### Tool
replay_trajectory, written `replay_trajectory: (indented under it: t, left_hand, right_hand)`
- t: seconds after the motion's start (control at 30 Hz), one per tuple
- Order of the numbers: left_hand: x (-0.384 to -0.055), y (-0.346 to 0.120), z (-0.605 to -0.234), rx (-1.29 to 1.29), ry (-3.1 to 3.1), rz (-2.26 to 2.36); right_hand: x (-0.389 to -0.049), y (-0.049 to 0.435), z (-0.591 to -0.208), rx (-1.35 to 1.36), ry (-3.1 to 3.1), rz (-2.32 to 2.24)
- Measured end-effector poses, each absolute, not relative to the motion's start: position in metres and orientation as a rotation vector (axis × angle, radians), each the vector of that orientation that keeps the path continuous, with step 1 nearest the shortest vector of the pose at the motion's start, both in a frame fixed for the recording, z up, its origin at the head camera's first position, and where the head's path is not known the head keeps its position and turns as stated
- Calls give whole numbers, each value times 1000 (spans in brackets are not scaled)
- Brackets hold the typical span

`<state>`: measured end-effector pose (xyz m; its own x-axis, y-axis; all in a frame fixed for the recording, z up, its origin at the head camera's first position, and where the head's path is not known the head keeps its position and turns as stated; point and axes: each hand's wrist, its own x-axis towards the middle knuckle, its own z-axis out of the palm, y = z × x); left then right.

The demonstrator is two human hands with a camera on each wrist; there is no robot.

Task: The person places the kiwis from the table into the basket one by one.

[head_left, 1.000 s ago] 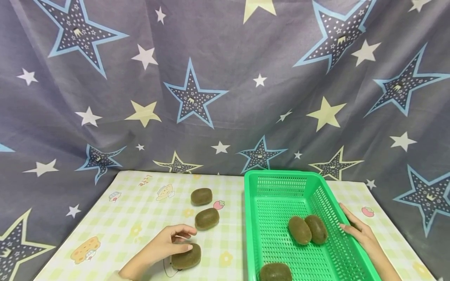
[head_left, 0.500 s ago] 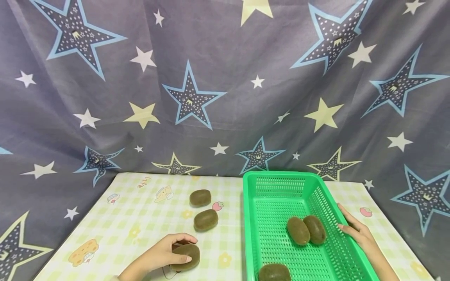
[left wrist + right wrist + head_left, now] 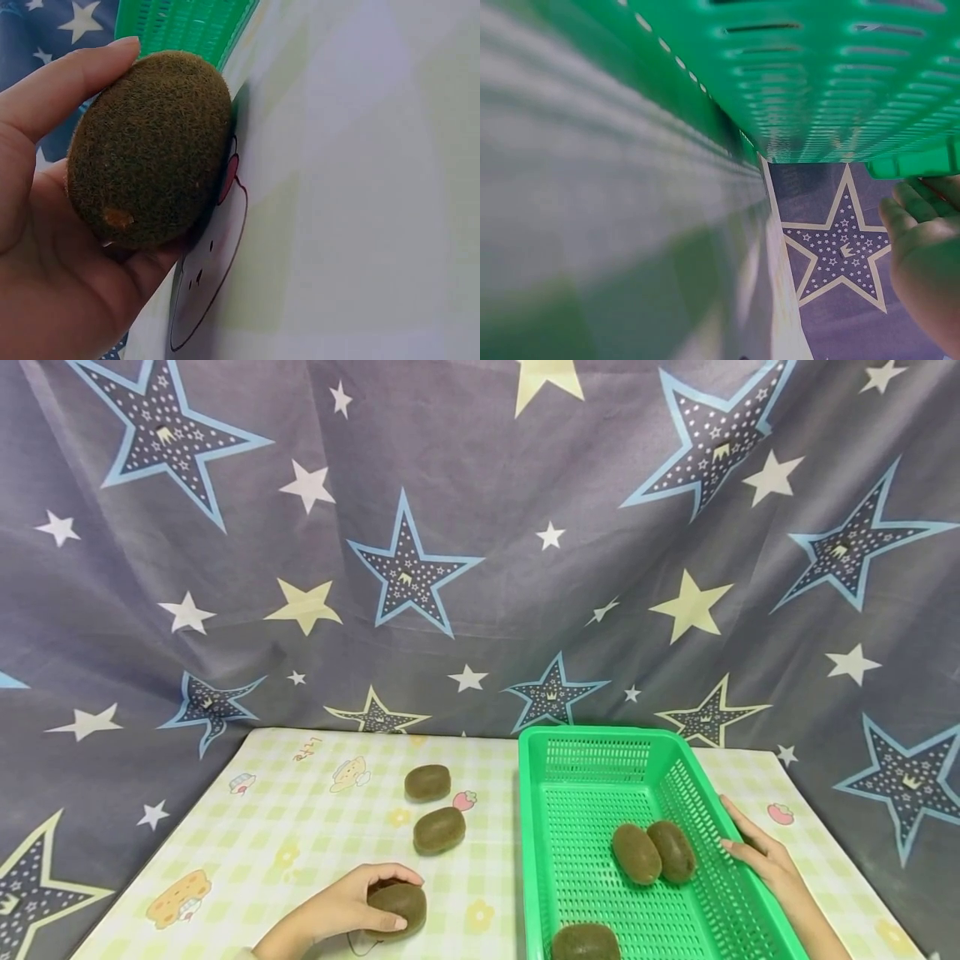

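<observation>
A brown, fuzzy kiwi (image 3: 401, 906) is gripped by my left hand (image 3: 341, 902), with the thumb on its near side and the fingers around its far side. In the left wrist view the same kiwi (image 3: 154, 146) sits close over the patterned tablecloth. Two more kiwis lie just beyond that hand, one kiwi (image 3: 439, 830) nearer and another kiwi (image 3: 427, 783) farther back. My right hand (image 3: 772, 864) holds the right rim of a green plastic basket (image 3: 528, 843), its thumb over the rim. Inside are three kiwis: a touching pair (image 3: 637, 854) and one kiwi (image 3: 587, 943) at the front.
A checked tablecloth (image 3: 300, 827) with cartoon prints covers the table. Behind the table hangs a dark curtain (image 3: 480, 493) patterned with stars. The basket's raised, slotted walls stand between the loose kiwis and my right hand.
My left hand has closed its thumb and fingers further around the nearest kiwi, which has barely moved. The right hand stays at the basket rim; the head view has shifted slightly.
</observation>
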<state>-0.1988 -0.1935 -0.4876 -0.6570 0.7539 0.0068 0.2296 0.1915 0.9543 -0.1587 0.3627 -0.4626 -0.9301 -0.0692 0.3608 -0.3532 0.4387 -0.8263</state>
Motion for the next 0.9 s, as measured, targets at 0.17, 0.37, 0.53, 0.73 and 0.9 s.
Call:
replay_trajectory:
  t: [0.17,0.37,0.53,0.73,0.9]
  left_hand:
    - [-199,-193,-488,946,2039,1463]
    - [-200,-190,-487,977,2052,1453]
    - [-201,-187,-484,984,2055,1461]
    - [-201,-180,-480,928,2068,1451]
    - [-201,-173,-476,967,2091,1433]
  right_hand:
    - [-160,363,-464,380,-2412,1489]
    - [-159,363,-463,370,-2416,1492]
    - [-159,363,-463,392,-2396,1518]
    - [-160,363,-463,397,-2394,1510]
    - [-160,362,-463,408,-2382,1500]
